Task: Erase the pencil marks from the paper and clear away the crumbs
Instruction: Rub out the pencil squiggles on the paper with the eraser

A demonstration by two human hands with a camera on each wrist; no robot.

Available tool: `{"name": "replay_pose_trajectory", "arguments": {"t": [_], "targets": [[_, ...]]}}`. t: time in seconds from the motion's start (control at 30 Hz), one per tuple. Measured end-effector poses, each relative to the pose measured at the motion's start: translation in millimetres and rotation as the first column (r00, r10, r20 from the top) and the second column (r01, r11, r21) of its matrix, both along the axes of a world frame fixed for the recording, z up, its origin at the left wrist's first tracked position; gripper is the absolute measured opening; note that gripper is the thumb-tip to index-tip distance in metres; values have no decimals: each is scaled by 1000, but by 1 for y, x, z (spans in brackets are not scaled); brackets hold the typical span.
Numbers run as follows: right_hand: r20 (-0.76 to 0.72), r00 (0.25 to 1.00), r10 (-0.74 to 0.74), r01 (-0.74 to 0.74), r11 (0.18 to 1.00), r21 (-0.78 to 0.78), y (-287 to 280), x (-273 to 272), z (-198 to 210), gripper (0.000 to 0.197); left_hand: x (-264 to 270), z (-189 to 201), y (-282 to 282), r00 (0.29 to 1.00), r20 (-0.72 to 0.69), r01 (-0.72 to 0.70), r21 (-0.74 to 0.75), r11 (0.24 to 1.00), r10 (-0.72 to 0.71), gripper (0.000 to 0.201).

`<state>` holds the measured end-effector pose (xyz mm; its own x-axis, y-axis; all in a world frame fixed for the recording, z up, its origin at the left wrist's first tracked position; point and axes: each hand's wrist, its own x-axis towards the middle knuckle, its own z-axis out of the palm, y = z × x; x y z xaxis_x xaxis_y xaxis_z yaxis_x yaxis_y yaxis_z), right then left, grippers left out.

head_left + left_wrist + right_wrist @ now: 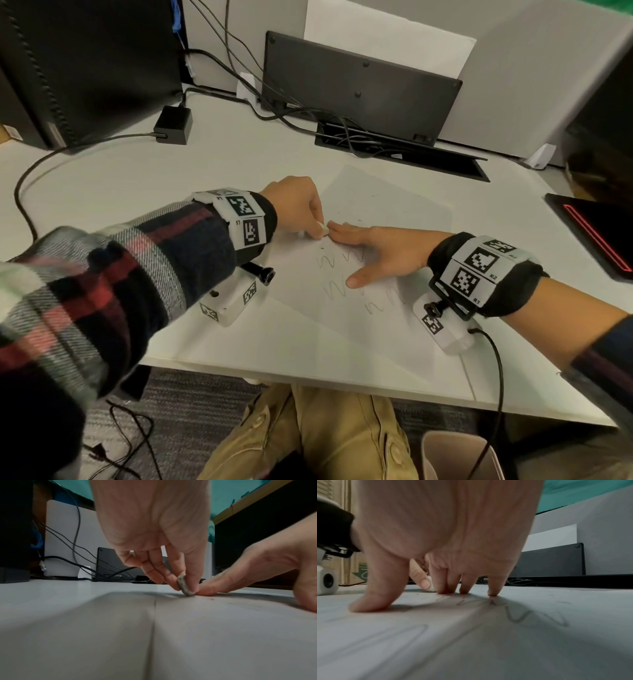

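A white sheet of paper (383,205) lies on the desk with wavy pencil marks (342,270) near its front half. My left hand (298,205) pinches a small worn grey-white eraser (184,585) between thumb and fingertips, its lower edge pressed onto the paper. My right hand (380,251) lies flat beside it with spread fingers (465,586) and thumb (375,599) pressing the sheet down; its fingertips nearly touch the eraser (322,229). More pencil marks (522,616) run close to the right wrist camera. A few dark specks (359,219) dot the paper.
A black keyboard (359,85) leans upright against the back partition behind a cable slot (394,150) full of wires. A power brick (173,125) and its cable sit at the back left, a dark tablet (596,233) at the right. A bin (455,455) stands below the desk edge.
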<state>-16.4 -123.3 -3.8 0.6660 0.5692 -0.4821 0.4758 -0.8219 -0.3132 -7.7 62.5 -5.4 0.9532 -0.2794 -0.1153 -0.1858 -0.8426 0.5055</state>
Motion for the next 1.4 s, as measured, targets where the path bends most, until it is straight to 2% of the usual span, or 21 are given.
{"name": "replay_pose_trajectory", "arguments": {"t": [0.2, 0.37, 0.53, 0.67, 0.8, 0.93, 1.1, 1.23, 1.4], "targets": [[-4, 1000, 5, -5, 1000, 0, 1, -1, 1, 88, -14, 3, 3, 980, -159, 109, -55, 993, -116, 11], [47, 999, 27, -27, 1000, -3, 4, -3, 1, 87, -9, 4, 5, 995, -82, 48, -32, 998, -51, 7], [59, 997, 51, -50, 999, -16, 6, -1, -1, 88, -17, 2, 2, 977, -166, 127, -44, 991, -133, 6], [63, 997, 47, -45, 999, -23, 6, -2, 0, 87, -13, 4, 4, 990, -114, 72, -45, 996, -77, 7], [63, 997, 50, -48, 998, -26, 7, -1, 0, 88, -20, 2, 0, 978, -159, 127, -54, 990, -134, 11], [59, 997, 39, -37, 999, -37, 7, -2, 0, 88, -12, 5, 7, 995, -89, 51, -49, 997, -56, 12], [61, 997, 45, -42, 998, -47, 7, -1, 0, 90, -18, 3, 1, 980, -136, 142, -38, 989, -146, 6], [59, 997, 41, -38, 998, -52, 7, -1, 0, 90, -12, 4, 8, 994, -86, 59, -54, 997, -63, 11], [59, 997, 47, -45, 998, -45, 6, 0, -2, 91, -17, 2, 1, 985, -122, 114, -47, 992, -119, 7]]}}
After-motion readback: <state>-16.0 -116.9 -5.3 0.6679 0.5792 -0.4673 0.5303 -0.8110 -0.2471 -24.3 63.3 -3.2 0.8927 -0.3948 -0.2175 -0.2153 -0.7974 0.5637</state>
